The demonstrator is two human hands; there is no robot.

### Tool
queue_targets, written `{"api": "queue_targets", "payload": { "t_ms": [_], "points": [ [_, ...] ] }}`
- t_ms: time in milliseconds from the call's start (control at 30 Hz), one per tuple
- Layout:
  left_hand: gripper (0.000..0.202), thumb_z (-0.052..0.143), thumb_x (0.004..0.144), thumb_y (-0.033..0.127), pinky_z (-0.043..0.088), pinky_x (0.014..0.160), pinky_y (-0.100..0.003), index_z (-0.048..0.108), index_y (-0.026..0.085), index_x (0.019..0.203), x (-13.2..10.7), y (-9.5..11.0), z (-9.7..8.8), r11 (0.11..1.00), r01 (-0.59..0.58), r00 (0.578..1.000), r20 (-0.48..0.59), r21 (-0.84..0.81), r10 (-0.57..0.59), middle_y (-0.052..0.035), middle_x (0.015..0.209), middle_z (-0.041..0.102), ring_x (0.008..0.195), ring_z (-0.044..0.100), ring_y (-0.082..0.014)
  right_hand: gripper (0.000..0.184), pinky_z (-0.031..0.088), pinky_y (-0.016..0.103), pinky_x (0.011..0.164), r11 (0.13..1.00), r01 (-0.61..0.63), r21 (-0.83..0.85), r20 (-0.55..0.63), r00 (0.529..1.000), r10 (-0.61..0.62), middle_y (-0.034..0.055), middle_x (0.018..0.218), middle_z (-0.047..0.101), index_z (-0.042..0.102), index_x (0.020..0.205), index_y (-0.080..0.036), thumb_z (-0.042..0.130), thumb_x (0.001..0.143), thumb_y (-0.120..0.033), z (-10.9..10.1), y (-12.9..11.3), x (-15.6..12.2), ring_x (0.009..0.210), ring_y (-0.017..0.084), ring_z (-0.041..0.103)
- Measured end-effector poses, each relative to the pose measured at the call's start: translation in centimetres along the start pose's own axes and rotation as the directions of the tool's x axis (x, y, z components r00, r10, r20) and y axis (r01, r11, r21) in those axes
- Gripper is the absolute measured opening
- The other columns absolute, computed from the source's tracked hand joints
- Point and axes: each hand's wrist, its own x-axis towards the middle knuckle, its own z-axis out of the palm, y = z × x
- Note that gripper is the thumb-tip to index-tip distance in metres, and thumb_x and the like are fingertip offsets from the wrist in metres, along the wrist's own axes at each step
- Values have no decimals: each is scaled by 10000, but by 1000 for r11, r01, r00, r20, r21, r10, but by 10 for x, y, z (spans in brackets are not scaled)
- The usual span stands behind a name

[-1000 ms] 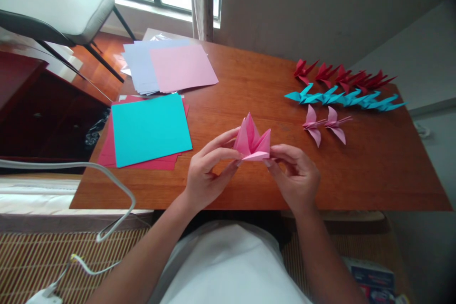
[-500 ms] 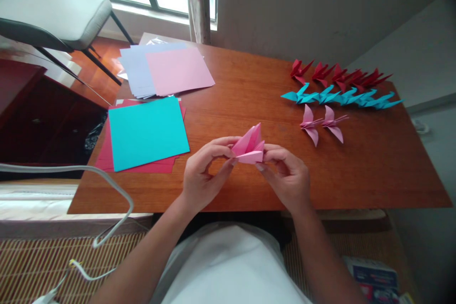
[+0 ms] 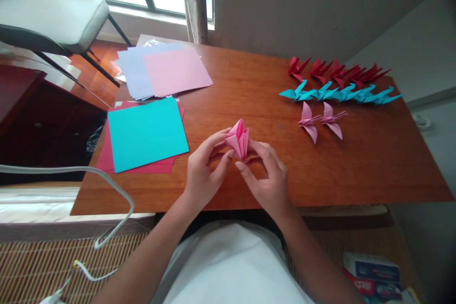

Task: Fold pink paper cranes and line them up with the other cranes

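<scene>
A partly folded piece of pink origami paper (image 3: 238, 138) is held up above the near middle of the table, its layers fanned at the top. My left hand (image 3: 208, 164) pinches its left side between thumb and fingers. From the right, my right hand (image 3: 265, 168) has its fingers against the paper's right edge, thumb just below. Two pink paper cranes (image 3: 308, 123) lie to the right on the table. Behind them runs a row of several blue paper cranes (image 3: 324, 94), and behind that a row of several red paper cranes (image 3: 340, 73).
On the wooden table's (image 3: 356, 175) left lie blue sheets (image 3: 147, 135) over red sheets (image 3: 138, 166). Farther back are pink (image 3: 178, 71) and pale lilac sheets (image 3: 130, 71). A white cable (image 3: 117, 190) loops by the near left corner. A chair (image 3: 60, 16) stands beyond the left end.
The pink paper has been squeezed narrower and turned more upright, its layers now bunched together. My right hand has come left, closer to my left hand. The view has shifted slightly.
</scene>
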Motion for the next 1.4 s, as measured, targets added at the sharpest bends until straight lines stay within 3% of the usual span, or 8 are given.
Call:
{"api": "queue_targets", "payload": {
  "t_ms": [133,333,467,633,800,1000,1167,1400],
  "points": [
    [506,673,964,287,562,1065,-363,562,212,1451,0,4,-2,998,55,996,71,-40,-52,-132,1438,644,1283,658,-260,408,610,353,866,998,-39,39,39,999,37,82,1171,678,603,1352,-277,658,955,-200,-1,-3,1,1009,194,683],
    [504,593,1004,398,378,1227,-451,579,201,1467,2,13,-5,999,32,976,214,-25,-26,-135,1542,558,1445,505,-301,336,601,356,874,998,-45,33,103,994,42,67,1140,703,634,1301,-283,608,976,-201,-1,-4,3,1019,202,690],
    [551,694,944,343,424,1190,-434,577,225,1469,1,14,-5,989,125,953,288,-77,-98,-131,1510,592,1398,556,-301,352,598,348,868,1000,10,5,115,993,-11,65,1132,710,650,1280,-283,599,961,-144,-2,-1,4,1041,201,687],
    [469,609,994,371,478,1123,-383,605,241,1445,0,14,-9,956,231,925,344,-179,-159,-108,1501,603,1362,581,-291,285,586,334,802,999,-39,-31,25,999,39,60,1103,692,687,1200,-279,655,941,-163,-7,3,6,985,191,673],
    [437,537,1015,471,555,843,-330,721,167,1270,2,14,-10,936,312,902,361,-164,-237,-120,1101,776,977,709,-255,272,567,384,867,995,-96,-21,24,995,96,81,1167,668,694,1199,-279,686,929,-245,-12,4,9,1088,229,639],
    [398,614,972,497,481,647,-253,781,144,894,8,20,-6,952,307,920,260,-18,-292,-26,761,702,688,592,-154,79,555,354,879,962,-219,165,44,976,215,62,1093,705,712,999,-246,661,939,-253,-13,9,9,1064,213,664],
    [340,717,914,450,521,614,-226,747,169,1103,8,17,-3,895,395,907,242,-207,-344,-37,883,732,726,651,-151,113,570,329,834,914,-325,243,79,946,316,50,1027,715,705,1021,-242,659,948,-315,-12,11,4,949,194,680],
    [479,818,837,317,584,687,-220,672,194,1277,8,18,-5,791,481,872,296,-379,-389,-75,1055,759,889,732,-186,91,553,316,815,935,-258,244,27,965,260,43,1035,704,717,1018,-253,657,952,-269,-14,1,6,977,189,666]
  ]
}}
